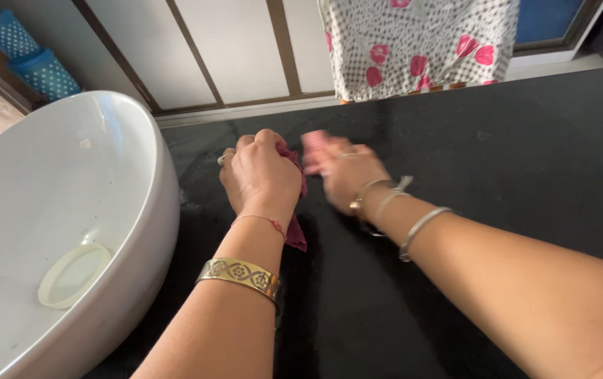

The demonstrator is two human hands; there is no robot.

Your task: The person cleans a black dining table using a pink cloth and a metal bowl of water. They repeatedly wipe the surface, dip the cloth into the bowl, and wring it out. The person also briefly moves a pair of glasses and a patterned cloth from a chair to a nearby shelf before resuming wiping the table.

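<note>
Far left, two blue dotted tubs [26, 52] sat stacked in the corner, plastic by the look of them. Below them the basin [69, 175] took up the whole left side: a smooth, glossy white bowl, rounded and deep, standing on top of the counter, with a pale ring-shaped drain [73, 275] at its bottom.

Next came the counter [512, 161], dark polished stone, near black, with faint greyish smears close to the basin.

Then the left hand [260, 174]: forearm came up from the bottom edge, a broad gold bangle [239, 274] with cut-out flower patterns on it, a thin red thread [259, 220] at the wrist, a ring on one finger. That hand was curled into a fist, knuckles up, bunched tight around a dark pink cloth [296, 235]. The cloth was soft and crumpled, one end peeking out past the knuckles, the other tail hanging down beside the wrist onto the stone.

Just beside it, the right hand [343, 172], blurred, palm down, low over the counter, fingertips touching the cloth's upper end. Whether it pinched the cloth or lay open, the blur would not let me tell. Gold and silver bangles [392, 207] ringed that wrist.

Behind, a grey-spotted cloth with pink flowers [421, 45] hung at the counter's far edge.
</note>
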